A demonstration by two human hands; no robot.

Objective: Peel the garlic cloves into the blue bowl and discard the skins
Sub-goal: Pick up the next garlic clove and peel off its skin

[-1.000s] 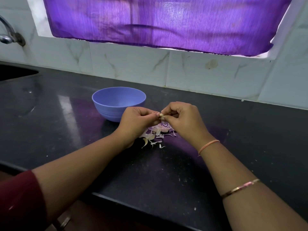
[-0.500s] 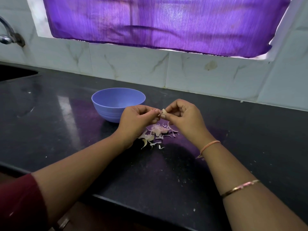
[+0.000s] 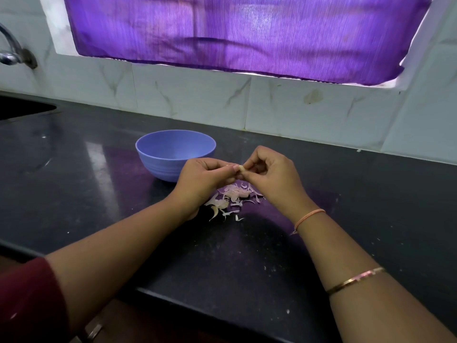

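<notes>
The garlic clove (image 3: 239,167) sits pinched between the fingertips of the left hand (image 3: 205,178) and right hand (image 3: 272,174), above the pile of skins (image 3: 232,196), slightly higher than a second ago. The blue bowl (image 3: 173,154) stands just behind, unmoved, on the black counter (image 3: 371,194) below a purple curtain (image 3: 247,33).

Small pale garlic clove (image 3: 239,167), pinched in mid-air between left hand (image 3: 202,179) and right hand (image 3: 272,174). Round blue bowl (image 3: 163,167), upright on the dark desk (image 3: 123,219), just behind-left. Papery pinkish skins (image 3: 233,196), heaped loose right below, near the bowl, not touching.
</notes>
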